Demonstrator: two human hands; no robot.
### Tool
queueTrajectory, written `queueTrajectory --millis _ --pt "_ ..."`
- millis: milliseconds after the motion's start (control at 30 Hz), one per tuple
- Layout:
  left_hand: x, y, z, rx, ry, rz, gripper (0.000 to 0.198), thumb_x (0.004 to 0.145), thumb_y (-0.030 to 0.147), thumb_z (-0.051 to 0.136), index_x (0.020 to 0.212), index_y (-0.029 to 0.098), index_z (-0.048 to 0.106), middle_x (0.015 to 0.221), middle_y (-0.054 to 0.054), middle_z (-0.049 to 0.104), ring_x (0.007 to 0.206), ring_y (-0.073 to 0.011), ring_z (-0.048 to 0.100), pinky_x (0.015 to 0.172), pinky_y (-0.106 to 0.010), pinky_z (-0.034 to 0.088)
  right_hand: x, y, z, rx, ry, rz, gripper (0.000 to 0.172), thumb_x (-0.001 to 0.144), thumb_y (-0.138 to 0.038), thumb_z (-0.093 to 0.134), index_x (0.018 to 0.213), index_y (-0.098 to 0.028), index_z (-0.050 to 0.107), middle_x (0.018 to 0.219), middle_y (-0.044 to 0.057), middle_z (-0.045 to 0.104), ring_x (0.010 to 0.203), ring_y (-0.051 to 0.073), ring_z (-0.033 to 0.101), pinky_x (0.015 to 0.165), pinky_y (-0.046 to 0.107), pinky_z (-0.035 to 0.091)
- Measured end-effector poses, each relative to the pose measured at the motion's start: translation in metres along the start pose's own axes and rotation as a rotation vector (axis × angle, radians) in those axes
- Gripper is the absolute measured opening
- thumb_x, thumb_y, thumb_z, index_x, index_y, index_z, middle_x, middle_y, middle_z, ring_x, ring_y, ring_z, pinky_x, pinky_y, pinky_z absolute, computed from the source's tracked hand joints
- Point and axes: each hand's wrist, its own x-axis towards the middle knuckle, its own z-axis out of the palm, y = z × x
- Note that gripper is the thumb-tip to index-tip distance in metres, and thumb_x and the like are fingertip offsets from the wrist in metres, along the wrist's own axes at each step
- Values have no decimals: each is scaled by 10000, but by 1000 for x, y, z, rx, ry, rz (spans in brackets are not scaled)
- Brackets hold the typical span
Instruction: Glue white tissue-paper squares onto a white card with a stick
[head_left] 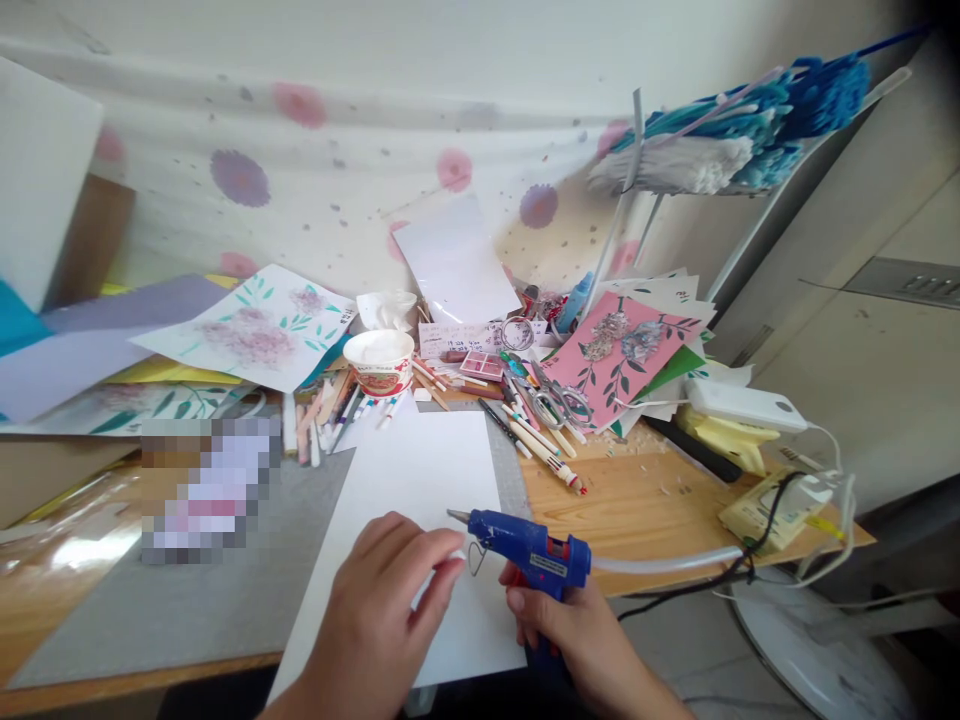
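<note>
My right hand [559, 625] is wrapped round the handle of a blue hot glue gun [517, 545], whose metal nozzle points left. A long translucent glue stick [664, 563] sticks out of its back end. Just left of the nozzle, my left hand [382, 600] has thumb and fingers pinched together; a small whitish bit shows at the fingertips, too small to name. Beneath both hands lies a large white sheet of paper [420, 470] on a grey mat [247, 600].
A paper bowl [379, 365] stands behind the sheet, among pens, brushes and scissors [559, 400]. Flower artworks lean left [255, 330] and right [619, 350]. A white power bank-like box [746, 405] and cables [780, 510] lie at right. Pipe cleaners [750, 130] fill a rack above.
</note>
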Motion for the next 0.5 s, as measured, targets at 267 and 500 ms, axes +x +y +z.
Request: queueTrajectory --millis 267,500 --pt "5 10 12 92 14 64 127 879 55 576 852 171 621 677 -24 566 681 -198 476 638 -327 382 2 22 6 -128 53 -43 507 594 -576 799 882 -177 676 766 46 638 624 161 565 630 331 497" --pt "4 -6 -15 125 -23 2 175 928 126 507 784 186 587 695 -10 600 679 -178 527 660 -314 394 -7 7 9 -109 111 -29 467 590 -567 811 832 -187 686 776 61 667 697 203 606 728 380 508"
